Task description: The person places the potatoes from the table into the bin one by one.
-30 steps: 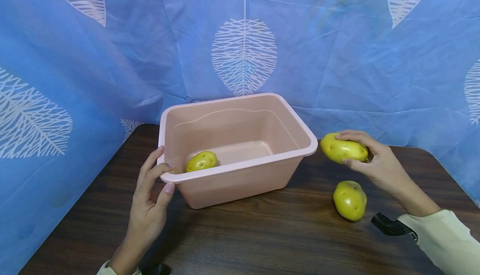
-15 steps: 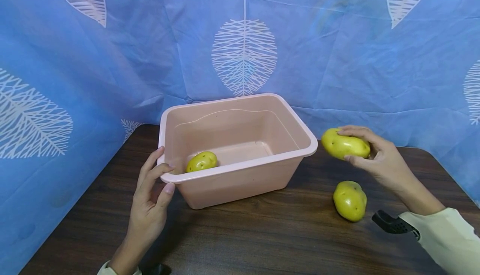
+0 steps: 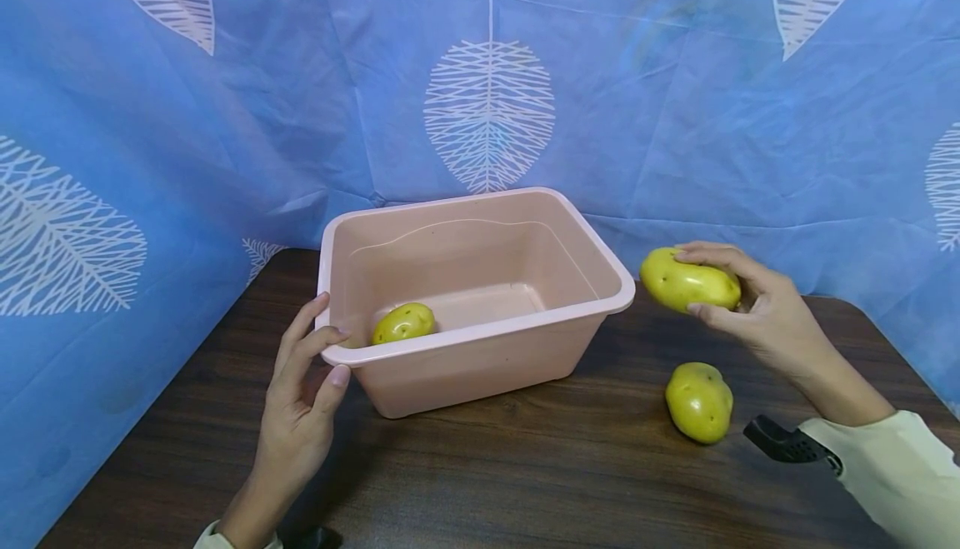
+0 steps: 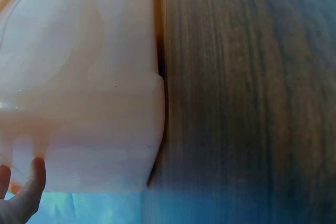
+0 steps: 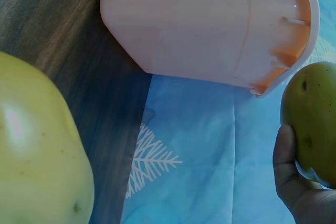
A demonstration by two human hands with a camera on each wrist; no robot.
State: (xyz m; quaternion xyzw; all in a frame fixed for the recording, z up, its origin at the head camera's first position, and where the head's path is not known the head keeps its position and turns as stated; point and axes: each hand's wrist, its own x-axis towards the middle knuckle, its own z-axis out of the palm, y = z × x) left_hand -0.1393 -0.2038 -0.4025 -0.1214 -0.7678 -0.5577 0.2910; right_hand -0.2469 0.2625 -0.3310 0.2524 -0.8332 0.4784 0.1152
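My right hand grips a smooth yellow potato between thumb and fingers. The held potato is above the table, just right of the pink plastic bin. At the bin's near left corner, my left hand holds the rim, fingers over the edge and thumb on the outside. A second potato lies inside the bin, near its front left; the front rim hides its lower edge. Below my right hand, a third potato rests on the table. It looms large in the right wrist view.
The dark wood-grain table carries the bin and the loose potato. Behind it hangs a blue cloth with white leaf prints, close to the bin's back rim. A black strap sticks out at my right sleeve.
My right hand has lifted the held potato a little higher, still beside the bin's right end. The left hand, the bin and the other potatoes stay where they were.
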